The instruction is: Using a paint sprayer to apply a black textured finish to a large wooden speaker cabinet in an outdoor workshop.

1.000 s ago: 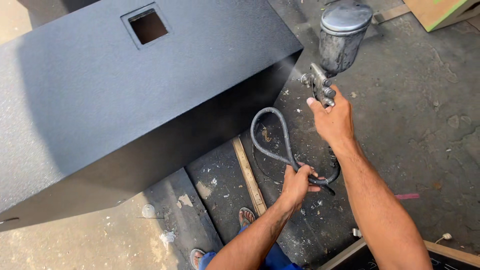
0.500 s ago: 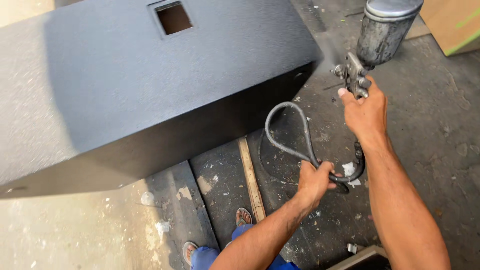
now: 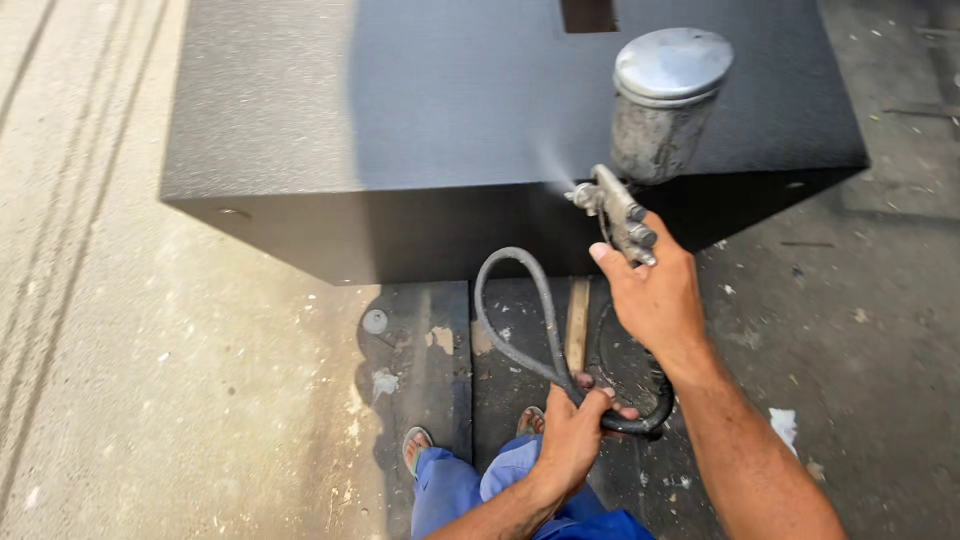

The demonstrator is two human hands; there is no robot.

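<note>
Spray gun [image 3: 625, 215] faces black box [image 3: 400, 140], hose [image 3: 530, 320] looped below.

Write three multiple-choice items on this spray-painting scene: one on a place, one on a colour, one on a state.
1. Where is the metal cup mounted?
A. on top of the spray gun
B. on the floor
C. in the left hand

2. What colour is the big box?
A. white
B. black
C. red

3. How is the hose held?
A. straight
B. looped in the left hand
C. lying loose

1 A: cup sits above the gun in the right hand.
2 B: its faces are black.
3 B: a loop rises from the fist.
</note>
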